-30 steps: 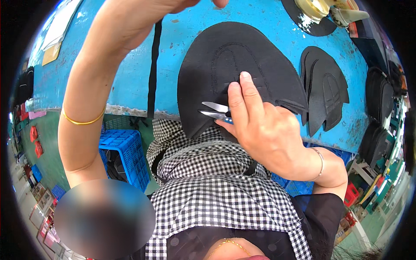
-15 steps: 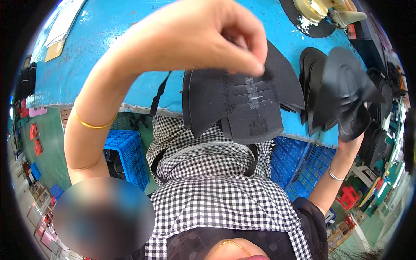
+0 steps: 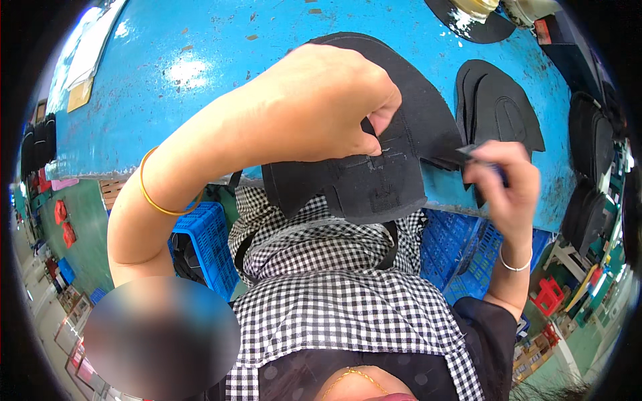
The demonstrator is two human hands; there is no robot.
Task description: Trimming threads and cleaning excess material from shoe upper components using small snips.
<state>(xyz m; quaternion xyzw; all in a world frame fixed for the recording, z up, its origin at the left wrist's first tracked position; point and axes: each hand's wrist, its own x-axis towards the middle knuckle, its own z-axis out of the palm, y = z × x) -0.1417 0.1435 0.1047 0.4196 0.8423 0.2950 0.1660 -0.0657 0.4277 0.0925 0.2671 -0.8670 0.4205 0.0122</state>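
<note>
Dark fabric pieces, rounded at the far end with notched near edges, lie stacked at the table's front edge. On the top black fabric piece (image 3: 394,190) are short cross slits and pale marks. My left hand (image 3: 348,100) is bent over it, thumb and finger pinched at the slits; the fingertips' exact grip is partly hidden. To the right, my right hand (image 3: 511,184) is closed around a small dark pointed tool (image 3: 470,151), too blurred to name. It is close to the stack's right edge. Beyond it lies a pile of smaller black pieces (image 3: 521,110), the top one with an oval outline.
The blue table (image 3: 221,40) has papers (image 3: 97,47) at far left and a pale container (image 3: 478,8) at far right. More black pieces (image 3: 590,144) lie at the right. Blue crates (image 3: 207,234) stand below the front edge, left and right.
My right hand has let go of a black piece at the right pile and moved nearer the middle with a small dark tool. My left hand has come down onto the stack's slits.
</note>
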